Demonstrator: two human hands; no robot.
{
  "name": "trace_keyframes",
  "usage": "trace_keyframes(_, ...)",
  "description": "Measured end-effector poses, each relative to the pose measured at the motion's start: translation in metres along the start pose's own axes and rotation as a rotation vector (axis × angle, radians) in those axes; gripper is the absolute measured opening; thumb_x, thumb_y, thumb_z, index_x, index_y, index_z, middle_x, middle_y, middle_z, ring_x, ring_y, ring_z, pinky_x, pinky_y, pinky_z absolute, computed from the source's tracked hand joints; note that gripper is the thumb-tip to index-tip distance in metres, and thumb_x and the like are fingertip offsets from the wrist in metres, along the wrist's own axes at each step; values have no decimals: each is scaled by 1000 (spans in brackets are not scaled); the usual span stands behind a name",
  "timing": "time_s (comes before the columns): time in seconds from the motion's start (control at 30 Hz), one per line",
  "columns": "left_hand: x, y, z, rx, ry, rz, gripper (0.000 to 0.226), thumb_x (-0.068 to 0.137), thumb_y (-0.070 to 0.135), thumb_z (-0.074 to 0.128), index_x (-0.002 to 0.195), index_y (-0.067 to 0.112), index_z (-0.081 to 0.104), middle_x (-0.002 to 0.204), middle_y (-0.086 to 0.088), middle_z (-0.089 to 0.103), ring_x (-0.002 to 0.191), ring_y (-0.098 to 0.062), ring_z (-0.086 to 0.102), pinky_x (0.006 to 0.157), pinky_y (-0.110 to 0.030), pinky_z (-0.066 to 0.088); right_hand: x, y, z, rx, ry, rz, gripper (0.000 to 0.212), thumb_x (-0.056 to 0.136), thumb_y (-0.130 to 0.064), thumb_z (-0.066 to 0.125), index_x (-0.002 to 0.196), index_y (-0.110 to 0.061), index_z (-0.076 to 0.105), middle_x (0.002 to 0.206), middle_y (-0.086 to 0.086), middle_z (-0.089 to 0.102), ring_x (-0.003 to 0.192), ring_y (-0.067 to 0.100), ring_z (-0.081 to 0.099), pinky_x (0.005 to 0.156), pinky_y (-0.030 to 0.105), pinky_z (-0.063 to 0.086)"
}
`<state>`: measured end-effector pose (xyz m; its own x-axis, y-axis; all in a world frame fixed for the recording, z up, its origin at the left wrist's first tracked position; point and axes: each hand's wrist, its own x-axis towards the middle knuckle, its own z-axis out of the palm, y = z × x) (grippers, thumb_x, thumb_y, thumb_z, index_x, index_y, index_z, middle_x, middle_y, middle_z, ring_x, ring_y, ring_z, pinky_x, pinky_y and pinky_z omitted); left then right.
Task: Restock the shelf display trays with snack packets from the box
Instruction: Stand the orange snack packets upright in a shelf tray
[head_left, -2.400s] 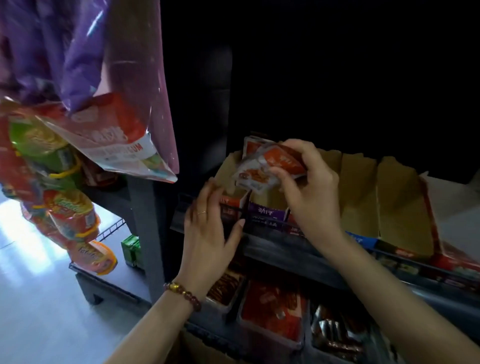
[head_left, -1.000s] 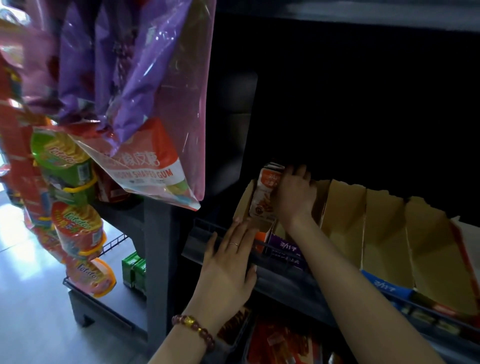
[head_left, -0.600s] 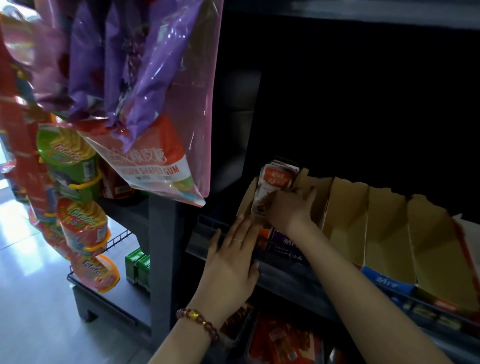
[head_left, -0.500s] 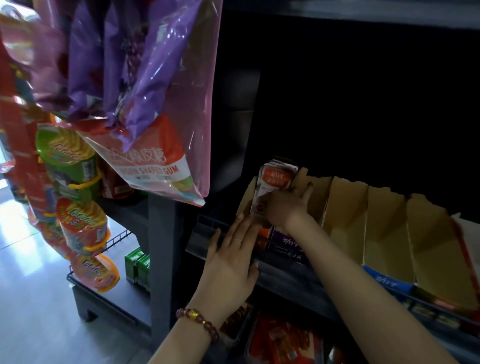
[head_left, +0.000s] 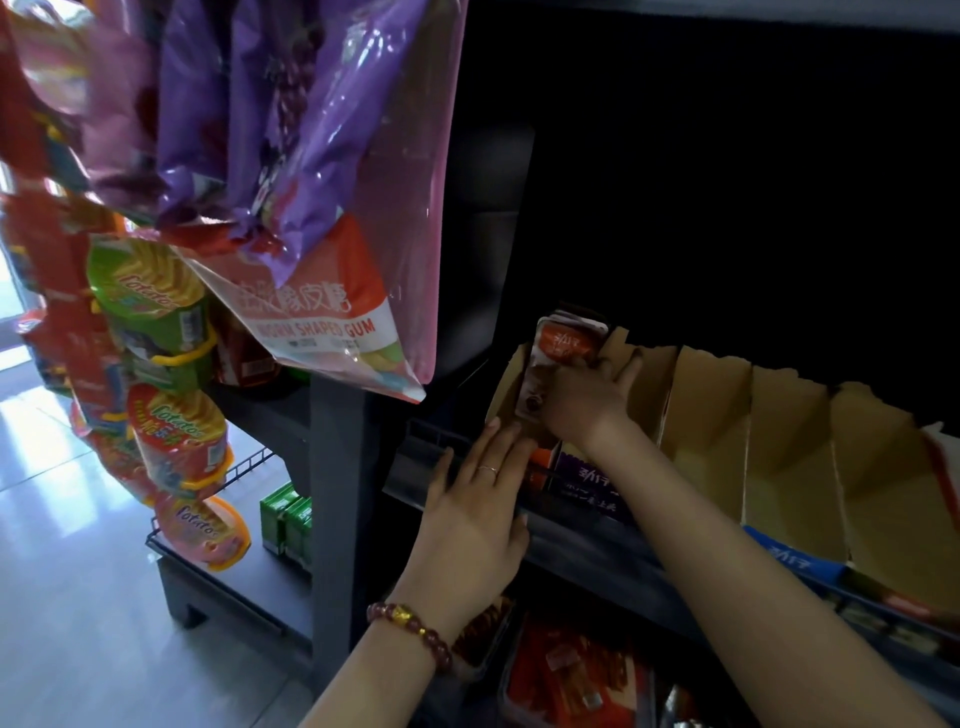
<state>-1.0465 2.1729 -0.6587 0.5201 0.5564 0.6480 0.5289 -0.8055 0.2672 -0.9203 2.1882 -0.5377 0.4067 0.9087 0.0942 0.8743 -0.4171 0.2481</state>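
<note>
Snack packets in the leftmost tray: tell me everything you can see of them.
The snack packets are a small stack of glossy sachets, orange-red on top with white lettering, paler with a brown picture lower down. They stand upright in the leftmost brown cardboard tray. The right hand grips their lower half and hides it; the count is unclear.

A dark grey shelf (head_left: 587, 540) with a raised front rail runs under the left hand (head_left: 472, 525), which lies flat on that rail. Directly on the shelf stands a row of brown cardboard display trays (head_left: 711, 415) with purple, blue and red fronts, side by side, stretching away to the right of the right hand (head_left: 576, 402). The tray at that hand holds orange-red snack packets (head_left: 569, 345). Below the left wrist, a lower level carries clear plastic tubs of red snacks (head_left: 571, 680). Left of both hands, small green boxes (head_left: 285, 525) sit on a low black wire rack (head_left: 234, 584).
</note>
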Motion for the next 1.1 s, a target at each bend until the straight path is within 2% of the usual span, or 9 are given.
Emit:
trace_keyframes(0.3, 0, -1, 1, 26, -25, 13, 79, 73, 23, 73, 142, 17, 36, 152, -3, 35, 141, -12, 20, 107, -45, 27, -1, 3, 2, -2, -33, -27, 38, 97, -40, 36, 131, -28, 48, 145, 7, 38, 140, 37, 17, 105, 70, -6)
trace_keyframes(0.47, -3, -9, -11, -36, -74, 41, 75, 87, 24, 56, 151, 20, 17, 161, 0, 3, 145, -9, 0, 115, -41, 15, -29, 11, -9, 261, 130, 5, 31, 94, -43, 43, 117, -31, 60, 131, 0, 53, 136, 29, 28, 107, 63, -14)
trace_keyframes(0.5, -5, -11, -16, -27, -76, 56, 72, 88, 24, 53, 150, 19, 18, 161, -1, 6, 145, -11, 3, 116, -40, 16, -40, 15, -10, 299, 206, -20, 29, 93, -40, 46, 116, -31, 62, 126, -1, 56, 133, 27, 33, 109, 60, -11)
trace_keyframes(0.57, -11, -11, -31, 24, -77, 135, 59, 86, 25, 44, 144, 17, 31, 155, -4, 26, 141, -16, 23, 114, -35, 24, -66, 23, -7, 402, 382, -143, 27, 91, -27, 50, 113, -27, 65, 113, -1, 60, 119, 24, 44, 111, 52, 14)
trace_keyframes(0.63, -24, -10, -46, 32, -90, 228, 45, 86, 23, 41, 129, 14, 50, 139, -5, 49, 124, -18, 45, 103, -30, 33, -95, 31, -1, 570, 488, -332, 23, 90, -19, 50, 106, -19, 67, 99, 0, 63, 98, 19, 55, 90, 42, 44)
trace_keyframes(0.67, -35, -9, -53, 25, -93, 270, 37, 88, 22, 41, 120, 13, 57, 130, -5, 56, 115, -19, 53, 96, -31, 39, -110, 34, 4, 632, 469, -414, 21, 91, -17, 50, 102, -19, 68, 93, -1, 65, 87, 16, 59, 77, 40, 49)
trace_keyframes(0.73, -62, -5, -65, 30, -141, 324, 28, 92, 21, 41, 103, 10, 64, 110, -6, 64, 96, -22, 61, 81, -34, 47, -140, 38, 18, 645, 353, -554, 20, 92, -18, 50, 98, -23, 68, 87, -7, 67, 74, 9, 60, 63, 36, 50)
trace_keyframes(0.83, -109, 3, -73, 51, -323, 353, 26, 91, 23, 41, 89, 12, 64, 84, -3, 61, 73, -22, 57, 64, -31, 41, -180, 37, 53, 610, 112, -695, 18, 92, -18, 51, 96, -25, 67, 85, -13, 65, 71, 5, 58, 61, 31, 47)
trace_keyframes(1.1, -231, 1, -70, 71, -778, 250, 33, 85, 29, 34, 79, 17, 65, 71, 3, 63, 60, -21, 62, 53, -30, 51, -278, 5, 207, 470, -667, -813, 21, 94, -20, 46, 102, -25, 64, 93, -8, 66, 83, 12, 60, 75, 35, 47)
